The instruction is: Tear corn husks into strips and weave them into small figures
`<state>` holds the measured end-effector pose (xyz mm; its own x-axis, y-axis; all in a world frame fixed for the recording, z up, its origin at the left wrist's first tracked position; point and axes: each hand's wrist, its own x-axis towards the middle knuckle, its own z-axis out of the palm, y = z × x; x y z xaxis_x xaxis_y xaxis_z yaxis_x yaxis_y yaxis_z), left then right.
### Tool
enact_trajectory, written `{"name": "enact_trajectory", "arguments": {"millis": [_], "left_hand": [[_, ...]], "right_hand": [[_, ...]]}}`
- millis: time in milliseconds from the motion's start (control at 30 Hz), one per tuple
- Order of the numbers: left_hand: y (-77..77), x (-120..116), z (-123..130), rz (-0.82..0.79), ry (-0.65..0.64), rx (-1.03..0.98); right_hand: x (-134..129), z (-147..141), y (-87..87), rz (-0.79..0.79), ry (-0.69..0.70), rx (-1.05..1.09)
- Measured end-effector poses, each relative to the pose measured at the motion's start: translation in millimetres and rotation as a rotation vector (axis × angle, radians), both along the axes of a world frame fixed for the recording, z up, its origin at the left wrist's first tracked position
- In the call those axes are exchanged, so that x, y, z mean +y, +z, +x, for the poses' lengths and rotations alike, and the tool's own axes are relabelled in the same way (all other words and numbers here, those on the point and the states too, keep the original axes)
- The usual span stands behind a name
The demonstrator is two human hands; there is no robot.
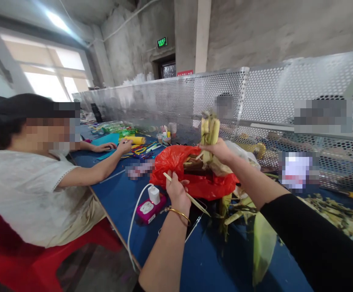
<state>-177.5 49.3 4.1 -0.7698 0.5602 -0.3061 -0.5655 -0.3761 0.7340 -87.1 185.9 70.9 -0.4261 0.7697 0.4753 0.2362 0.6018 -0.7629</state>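
Right-hand fingers (208, 148) clasp a husk bundle (209, 130) — likely keeping it together — above the red bag (170, 158), left-hand fingers (176, 182) a strip (197, 204).

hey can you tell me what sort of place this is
Probably a shared craft workshop: a perforated metal divider runs along the blue worktable, a co-worker sits alongside, and your right hand holds a husk-like bundle.

One left hand (177, 190), one right hand (220, 150) (one gold bracelet (180, 214) between them). One red bag (170, 156), one power strip (151, 209).
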Motion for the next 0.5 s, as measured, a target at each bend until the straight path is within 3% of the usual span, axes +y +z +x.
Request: {"name": "enact_trajectory", "arguments": {"millis": [167,300,400,500], "left_hand": [[-0.5,-2,2,0.024,0.008,0.02],[1.8,-6,3,0.027,0.006,0.04],[3.6,-10,4,0.023,0.022,0.076],[3.2,-15,10,0.038,0.056,0.149]], "right_hand": [[-12,12,50.9,-0.059,0.137,0.388],[-32,58,79.9,-0.169,0.163,0.612],[-56,108,84.1,-0.182,0.076,0.594],[-84,160,71.8,-0.138,-0.081,0.576]]}}
